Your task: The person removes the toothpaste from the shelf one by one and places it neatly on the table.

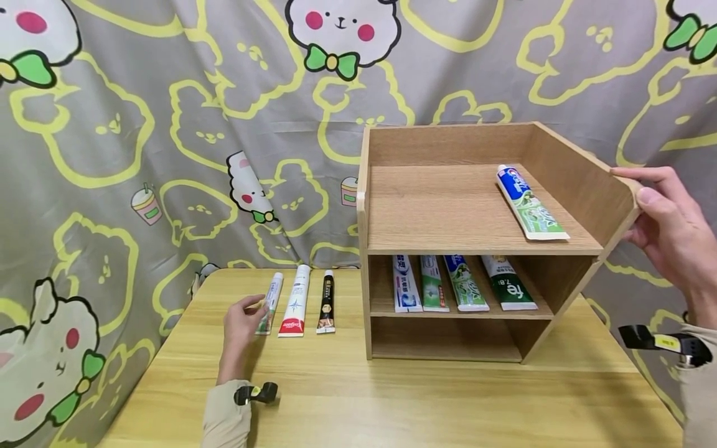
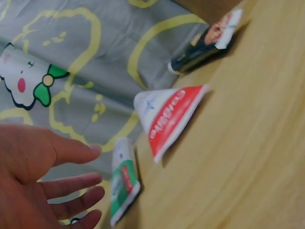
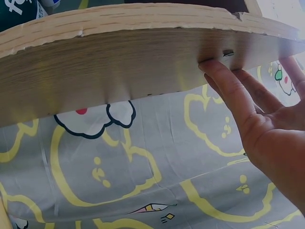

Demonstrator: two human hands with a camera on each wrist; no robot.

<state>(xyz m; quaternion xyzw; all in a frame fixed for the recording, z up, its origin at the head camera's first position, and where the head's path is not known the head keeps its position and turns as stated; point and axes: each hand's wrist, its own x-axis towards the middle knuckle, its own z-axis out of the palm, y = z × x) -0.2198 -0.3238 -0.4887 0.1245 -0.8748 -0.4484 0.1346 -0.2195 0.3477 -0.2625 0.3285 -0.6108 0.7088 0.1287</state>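
Beside a slim white-and-green toothpaste tube (image 2: 125, 176) hovers my left hand (image 1: 242, 323), thumb and fingers spread apart with a gap to the tube in the left wrist view. Right of it lie a white-and-red toothpaste tube (image 1: 295, 302) and a black toothpaste tube (image 1: 327, 302). My right hand (image 1: 674, 230) holds the upper right side of a wooden shelf (image 1: 448, 205) at its front corner. In the right wrist view, fingertips (image 3: 209, 64) press the panel's outer face. A blue-and-green toothpaste tube (image 1: 529, 205) lies on the shelf's top.
Several toothpaste tubes lie side by side on the middle level, including a dark green-and-white tube (image 1: 508, 283) at its right. Under that is a bottom compartment (image 1: 445, 341). The shelf stands on a wooden table (image 1: 358, 404), with a patterned curtain (image 1: 196, 124) behind.
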